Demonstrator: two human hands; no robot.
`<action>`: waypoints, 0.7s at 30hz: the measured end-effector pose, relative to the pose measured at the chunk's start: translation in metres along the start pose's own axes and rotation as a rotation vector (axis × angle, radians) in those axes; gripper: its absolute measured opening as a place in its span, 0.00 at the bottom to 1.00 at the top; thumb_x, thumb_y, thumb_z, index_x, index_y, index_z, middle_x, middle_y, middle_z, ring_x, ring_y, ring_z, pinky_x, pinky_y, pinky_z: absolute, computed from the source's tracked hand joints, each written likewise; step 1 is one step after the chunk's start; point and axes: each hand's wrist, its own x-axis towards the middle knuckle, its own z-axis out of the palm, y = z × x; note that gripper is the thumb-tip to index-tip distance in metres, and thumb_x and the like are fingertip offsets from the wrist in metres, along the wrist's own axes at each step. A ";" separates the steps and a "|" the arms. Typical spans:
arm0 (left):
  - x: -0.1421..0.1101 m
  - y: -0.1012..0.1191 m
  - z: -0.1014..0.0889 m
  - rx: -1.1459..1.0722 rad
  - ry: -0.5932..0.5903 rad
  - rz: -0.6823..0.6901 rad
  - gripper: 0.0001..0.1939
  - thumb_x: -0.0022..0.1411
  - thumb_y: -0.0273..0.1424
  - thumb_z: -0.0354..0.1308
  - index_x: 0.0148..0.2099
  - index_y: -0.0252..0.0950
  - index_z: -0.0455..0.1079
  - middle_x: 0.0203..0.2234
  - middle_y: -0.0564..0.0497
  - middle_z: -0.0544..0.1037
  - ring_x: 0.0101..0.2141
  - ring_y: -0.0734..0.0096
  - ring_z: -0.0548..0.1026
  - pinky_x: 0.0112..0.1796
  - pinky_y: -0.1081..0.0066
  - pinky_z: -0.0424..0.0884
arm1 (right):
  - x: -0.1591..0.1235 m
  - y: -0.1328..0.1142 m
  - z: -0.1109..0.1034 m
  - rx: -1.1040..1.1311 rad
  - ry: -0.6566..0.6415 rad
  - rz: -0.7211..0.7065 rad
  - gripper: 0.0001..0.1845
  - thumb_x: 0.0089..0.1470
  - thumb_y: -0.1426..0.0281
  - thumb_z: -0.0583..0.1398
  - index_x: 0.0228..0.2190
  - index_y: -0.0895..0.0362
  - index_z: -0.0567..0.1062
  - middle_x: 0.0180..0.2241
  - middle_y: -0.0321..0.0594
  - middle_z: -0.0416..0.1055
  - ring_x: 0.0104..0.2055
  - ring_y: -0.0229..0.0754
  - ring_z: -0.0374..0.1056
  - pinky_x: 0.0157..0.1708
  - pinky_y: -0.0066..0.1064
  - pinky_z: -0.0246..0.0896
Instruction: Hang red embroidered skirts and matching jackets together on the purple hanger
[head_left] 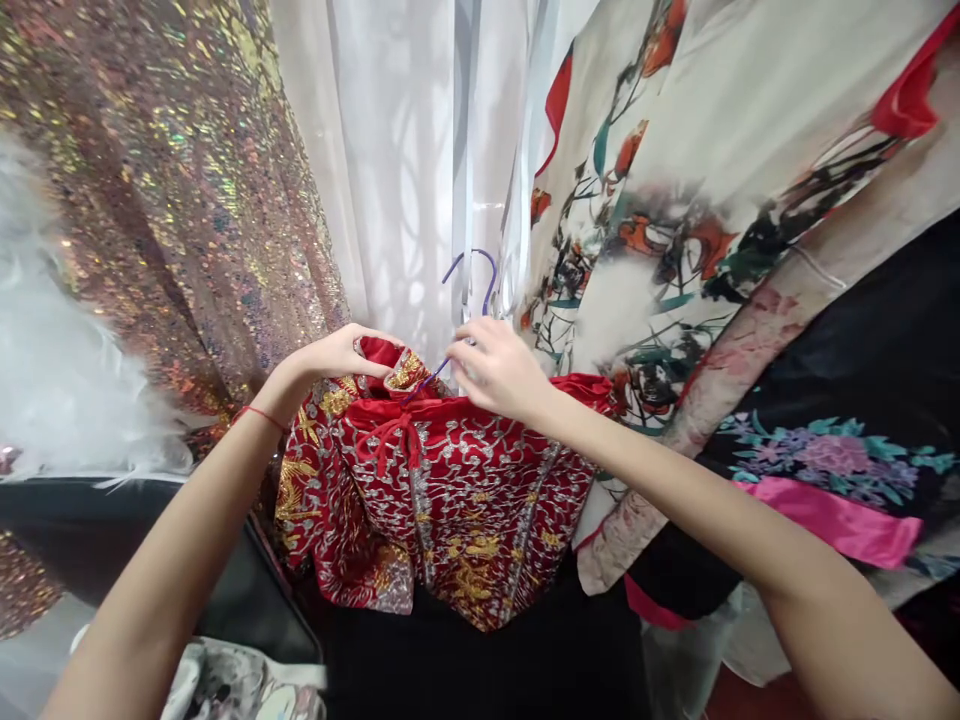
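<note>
Our forearms reached up; the left hand [341, 352] pinched the red embroidered jacket [435, 480] at its collar; the right hand [499, 370] gripped the purple hanger [480, 275] beneath the hook, between hanging robes; we judged level shoulders mattered.

1. Two bare forearms enter from the lower corners of the frame, one from the lower left, one from the lower right; no sleeves show on either.
2. The left hand [341, 352], left of centre, carries a thin red string bracelet [259, 413] around its wrist.
3. The right hand [499, 372], at centre frame, shows no ring, watch or band; its wrist is bare.
4. Neither hand wears a glove.
</note>
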 end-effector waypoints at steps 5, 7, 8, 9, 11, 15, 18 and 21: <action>0.018 0.000 0.012 0.214 0.267 -0.032 0.13 0.49 0.40 0.61 0.25 0.34 0.71 0.19 0.53 0.71 0.24 0.73 0.67 0.28 0.72 0.61 | -0.032 0.056 -0.023 0.273 -0.084 0.538 0.12 0.59 0.71 0.55 0.33 0.59 0.79 0.28 0.44 0.76 0.30 0.44 0.69 0.37 0.38 0.64; 0.028 0.004 0.017 0.342 0.409 -0.079 0.14 0.50 0.40 0.60 0.24 0.35 0.69 0.18 0.54 0.69 0.24 0.74 0.65 0.28 0.71 0.58 | -0.032 0.074 -0.026 0.535 -0.387 0.656 0.13 0.58 0.65 0.59 0.33 0.59 0.81 0.23 0.41 0.75 0.25 0.41 0.68 0.33 0.36 0.64; 0.033 0.006 0.018 0.401 0.473 -0.112 0.14 0.51 0.41 0.60 0.24 0.35 0.69 0.19 0.54 0.69 0.24 0.73 0.66 0.28 0.70 0.58 | -0.029 0.080 -0.026 0.651 -0.517 0.675 0.14 0.56 0.61 0.62 0.33 0.59 0.82 0.22 0.40 0.75 0.23 0.39 0.68 0.31 0.34 0.64; 0.037 0.009 0.019 0.450 0.525 -0.148 0.14 0.52 0.41 0.60 0.24 0.36 0.69 0.19 0.53 0.70 0.24 0.72 0.67 0.28 0.70 0.58 | -0.026 0.084 -0.024 0.736 -0.616 0.678 0.17 0.53 0.56 0.65 0.33 0.58 0.83 0.21 0.39 0.75 0.22 0.38 0.67 0.29 0.33 0.63; 0.044 0.014 0.021 0.531 0.537 -0.205 0.15 0.54 0.44 0.60 0.26 0.36 0.72 0.20 0.51 0.73 0.25 0.69 0.70 0.29 0.69 0.58 | -0.019 0.088 -0.018 0.820 -0.733 0.663 0.23 0.45 0.50 0.70 0.32 0.57 0.84 0.20 0.37 0.74 0.20 0.35 0.64 0.25 0.30 0.60; 0.052 0.024 0.027 0.758 0.284 -0.251 0.24 0.51 0.53 0.62 0.30 0.35 0.76 0.23 0.44 0.76 0.30 0.58 0.75 0.31 0.67 0.63 | -0.010 0.083 -0.006 0.882 -0.763 0.588 0.28 0.42 0.46 0.70 0.36 0.55 0.83 0.25 0.35 0.76 0.21 0.31 0.62 0.23 0.26 0.56; 0.058 0.030 0.035 0.881 0.282 -0.307 0.34 0.47 0.61 0.62 0.34 0.32 0.79 0.25 0.39 0.77 0.35 0.48 0.78 0.35 0.63 0.66 | -0.009 0.076 -0.003 0.912 -0.824 0.518 0.29 0.46 0.45 0.68 0.39 0.56 0.82 0.23 0.31 0.71 0.21 0.29 0.59 0.22 0.25 0.52; 0.063 0.036 0.040 0.864 0.386 -0.356 0.40 0.47 0.66 0.59 0.37 0.31 0.79 0.28 0.37 0.78 0.38 0.45 0.78 0.37 0.60 0.68 | -0.008 0.070 -0.003 0.946 -0.848 0.475 0.27 0.50 0.45 0.66 0.37 0.56 0.81 0.22 0.29 0.67 0.21 0.29 0.54 0.22 0.26 0.50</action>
